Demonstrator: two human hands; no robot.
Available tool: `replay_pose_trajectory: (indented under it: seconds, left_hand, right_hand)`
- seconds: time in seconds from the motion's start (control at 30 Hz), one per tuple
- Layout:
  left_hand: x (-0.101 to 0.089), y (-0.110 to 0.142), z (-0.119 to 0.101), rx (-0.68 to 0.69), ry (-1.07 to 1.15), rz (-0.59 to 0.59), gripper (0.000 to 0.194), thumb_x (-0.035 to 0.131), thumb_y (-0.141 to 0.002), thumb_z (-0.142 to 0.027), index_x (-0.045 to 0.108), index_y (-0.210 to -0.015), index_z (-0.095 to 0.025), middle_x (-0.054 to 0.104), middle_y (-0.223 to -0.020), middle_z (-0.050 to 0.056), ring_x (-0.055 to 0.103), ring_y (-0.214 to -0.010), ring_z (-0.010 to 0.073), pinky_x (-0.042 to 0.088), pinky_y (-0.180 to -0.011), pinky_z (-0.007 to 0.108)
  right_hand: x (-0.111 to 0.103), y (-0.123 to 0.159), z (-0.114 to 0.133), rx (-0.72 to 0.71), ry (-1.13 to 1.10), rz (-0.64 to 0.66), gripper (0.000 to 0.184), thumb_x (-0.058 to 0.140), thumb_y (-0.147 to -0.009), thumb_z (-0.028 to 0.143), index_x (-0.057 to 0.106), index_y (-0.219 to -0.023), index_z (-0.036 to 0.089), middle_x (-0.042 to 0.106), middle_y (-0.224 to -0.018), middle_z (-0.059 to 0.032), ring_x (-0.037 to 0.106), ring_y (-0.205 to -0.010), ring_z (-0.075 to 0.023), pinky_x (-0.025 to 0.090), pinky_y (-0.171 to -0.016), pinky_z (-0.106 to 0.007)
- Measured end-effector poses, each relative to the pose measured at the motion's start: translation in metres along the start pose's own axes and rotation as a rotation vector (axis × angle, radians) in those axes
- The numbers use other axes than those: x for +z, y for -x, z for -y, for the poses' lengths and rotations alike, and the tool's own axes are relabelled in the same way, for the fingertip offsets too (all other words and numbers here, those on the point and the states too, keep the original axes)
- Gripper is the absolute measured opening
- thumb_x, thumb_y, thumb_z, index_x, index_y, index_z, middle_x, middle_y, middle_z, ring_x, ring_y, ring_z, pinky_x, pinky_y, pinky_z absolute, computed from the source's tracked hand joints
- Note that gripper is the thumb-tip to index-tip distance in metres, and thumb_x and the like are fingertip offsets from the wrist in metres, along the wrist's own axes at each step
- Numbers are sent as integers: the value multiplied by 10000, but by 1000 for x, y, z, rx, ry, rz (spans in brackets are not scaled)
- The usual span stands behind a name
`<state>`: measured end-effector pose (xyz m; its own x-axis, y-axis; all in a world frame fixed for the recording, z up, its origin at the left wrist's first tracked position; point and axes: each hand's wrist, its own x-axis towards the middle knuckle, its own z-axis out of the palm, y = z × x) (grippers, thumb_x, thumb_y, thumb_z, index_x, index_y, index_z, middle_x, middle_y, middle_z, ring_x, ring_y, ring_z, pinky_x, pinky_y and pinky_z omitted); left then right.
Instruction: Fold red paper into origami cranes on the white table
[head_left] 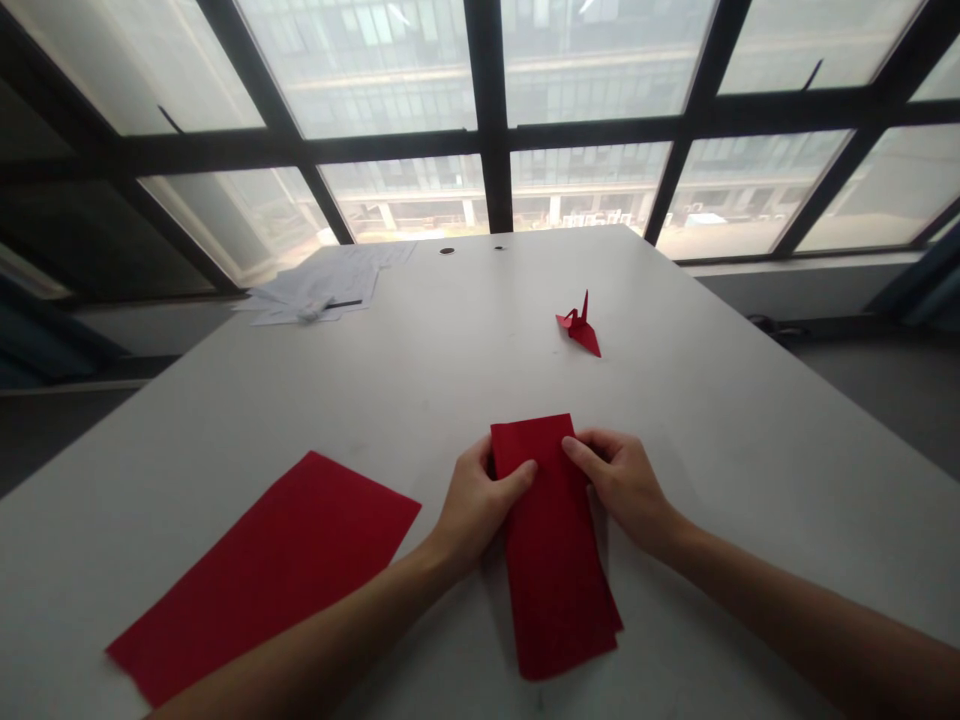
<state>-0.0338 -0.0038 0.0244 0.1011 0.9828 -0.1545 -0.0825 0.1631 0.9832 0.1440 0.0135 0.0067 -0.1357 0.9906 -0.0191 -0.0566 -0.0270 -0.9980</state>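
left hand: the left hand (476,500) grips the left edge of the folded red paper (555,570). its thumb lies on top, and its other fingers are tucked mostly out of sight.
right hand: the right hand (622,482) pinches the right edge near the top corner. its thumb tip presses on the paper, and its fingers curl by the side.
arms: both bare arms come up from the bottom, one from each side, and lean in, so the hands face each other.
folded red paper: it is a long strip between the two hands, over the near part of the table. at the low right corner its layers peek out unevenly.
red sheet: a flat red sheet (300,550) lies to the left, partly under the left arm in this view.
red paper crane: a small red paper crane (585,336) sits past the hands, well apart from them.
table: the white table (375,390) is wide and smooth.
white papers: loose white papers (307,285) lie at the far left. a thin dark thing (345,304) there may be a pen, but it is too small to be sure.
windows: big windows (585,60) with dark frames (487,110) let in bright light. a pale building (382,85) is outside.
floor: gray, with a blue curtain (926,280) at the right.
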Motion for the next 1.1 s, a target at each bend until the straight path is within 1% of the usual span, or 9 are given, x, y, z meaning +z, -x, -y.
replay_pose_trajectory:
  seconds: [0.1, 0.2, 0.27, 0.37, 0.5, 0.57, 0.7, 1.1]
  left_hand:
    - [0, 0, -2, -12, 21, 18, 368, 758, -804, -355, 647, -1092, -153, 712, -1082, 121, 696, -895, 259, 585, -782, 367]
    - [-3, -3, -3, -52, 128, 25, 398, 752, -811, -365, 632, -1140, -176, 706, -1079, 105, 693, -877, 238, 582, -779, 356]
    - [-5, -5, -2, -90, 188, 2, 427, 768, -790, -368, 630, -1151, -185, 710, -1033, 91, 690, -830, 217, 580, -756, 337]
    - [-6, -7, 1, -110, 180, -33, 428, 803, -744, -361, 648, -1099, -180, 710, -937, 73, 679, -762, 202, 576, -700, 313]
    - [-4, -6, 4, -77, 110, -51, 346, 792, -749, -347, 654, -1019, -180, 700, -865, 52, 666, -720, 196, 565, -655, 303]
    - [-4, -5, 4, -62, 79, -51, 318, 782, -753, -338, 655, -998, -180, 697, -860, 48, 663, -720, 195, 558, -652, 296]
    - [-4, -5, 4, -44, 33, -59, 287, 772, -747, -327, 661, -963, -175, 690, -839, 41, 650, -700, 181, 540, -630, 270]
    - [-3, -4, 3, -38, 45, -51, 261, 778, -733, -311, 662, -930, -187, 679, -813, 22, 630, -681, 170, 525, -616, 258]
  right_hand:
    - [-1, -1, -1, -8, 34, -10, 327, 641, -877, 454, 701, -760, 154, 672, -719, -35, 559, -621, -151, 468, -550, -254]
    - [-1, 0, 0, -36, 102, 18, 348, 621, -888, 443, 679, -700, 157, 616, -646, -13, 508, -577, -136, 413, -509, -243]
    - [-1, 2, 0, -54, 149, 28, 348, 613, -893, 435, 677, -692, 157, 601, -634, -12, 494, -567, -135, 390, -496, -244]
    - [-1, 4, 0, -67, 168, 26, 342, 610, -889, 436, 682, -703, 158, 615, -647, -21, 509, -573, -145, 399, -496, -249]
    - [0, 5, -2, -65, 128, 19, 289, 631, -868, 417, 699, -753, 161, 670, -712, -37, 572, -625, -169, 453, -541, -259]
    - [0, 4, -3, -66, 112, 15, 269, 637, -866, 402, 708, -773, 160, 682, -731, -41, 583, -639, -171, 461, -553, -259]
    - [-1, 4, -3, -69, 126, 8, 286, 631, -876, 401, 714, -757, 155, 666, -693, -33, 559, -603, -156, 438, -525, -253]
    - [-1, 5, -2, -88, 133, 14, 271, 631, -871, 388, 725, -767, 156, 694, -721, -46, 580, -627, -172, 453, -539, -263]
